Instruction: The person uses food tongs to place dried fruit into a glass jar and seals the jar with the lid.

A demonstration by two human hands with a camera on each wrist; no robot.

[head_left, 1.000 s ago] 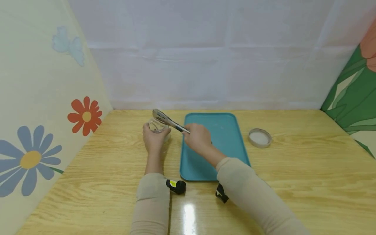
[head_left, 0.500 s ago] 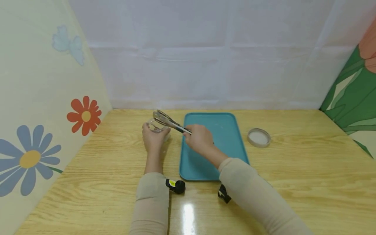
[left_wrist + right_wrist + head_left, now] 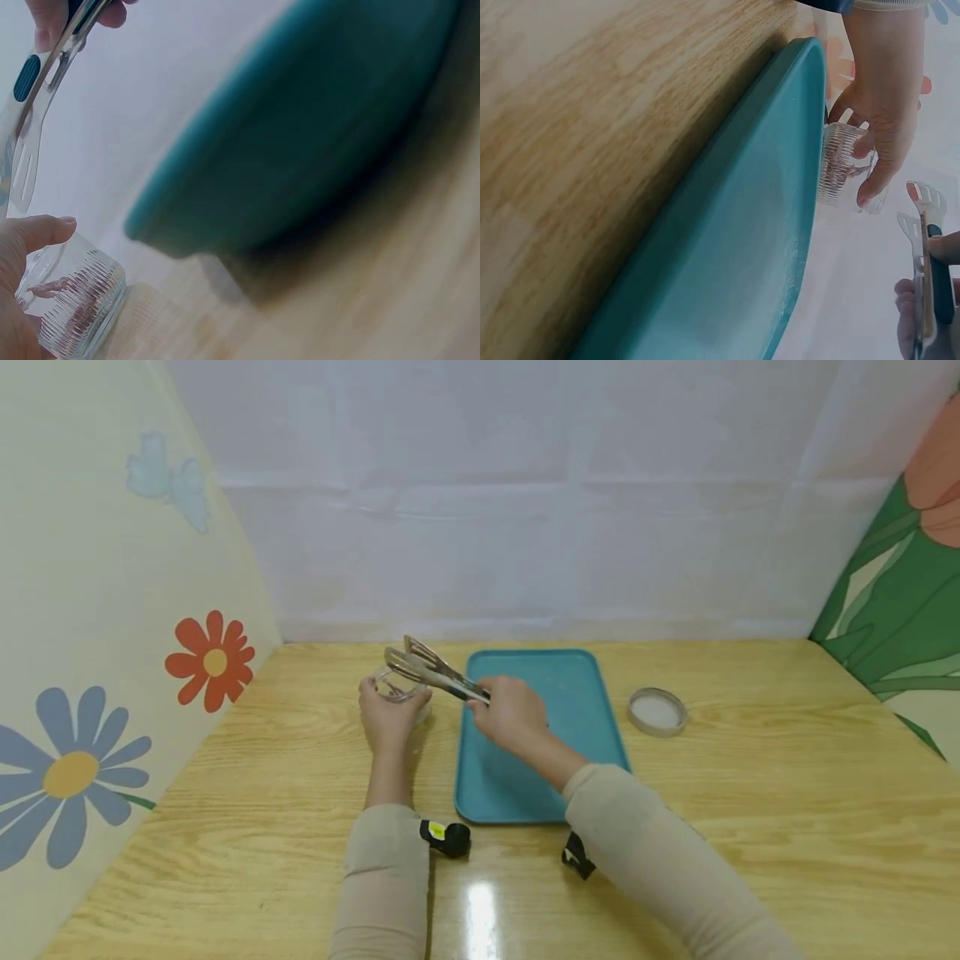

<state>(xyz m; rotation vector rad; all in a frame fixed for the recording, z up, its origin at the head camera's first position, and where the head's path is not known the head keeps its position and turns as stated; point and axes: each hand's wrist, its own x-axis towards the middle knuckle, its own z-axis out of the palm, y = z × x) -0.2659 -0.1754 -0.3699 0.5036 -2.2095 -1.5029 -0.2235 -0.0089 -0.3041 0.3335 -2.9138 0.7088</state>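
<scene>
On the left of the head view, my left hand [image 3: 388, 714] grips a clear ribbed glass jar [image 3: 88, 304] around its upper wall, thumb near the rim. Inside the jar lie reddish-brown thin pieces, visible through the glass; their kind is unclear. My right hand [image 3: 512, 710] holds metal tongs [image 3: 433, 672] with dark grip panels, above the blue tray's left side. The slotted tong heads stand spread apart over the jar's mouth, with nothing seen between them. In the right wrist view the tongs [image 3: 928, 262] are apart from the jar [image 3: 847, 169].
A teal-blue rectangular tray [image 3: 517, 785] with a raised rim lies at the middle of the wooden table [image 3: 750, 793]. To its right sits a round lid-like piece [image 3: 657, 712] with a pale inside. A white cloth backdrop [image 3: 525, 552] stands behind.
The tong heads have spread from nearly together to clearly apart above the jar. My left hand keeps its grip on the jar. The whole head view has shifted slightly.
</scene>
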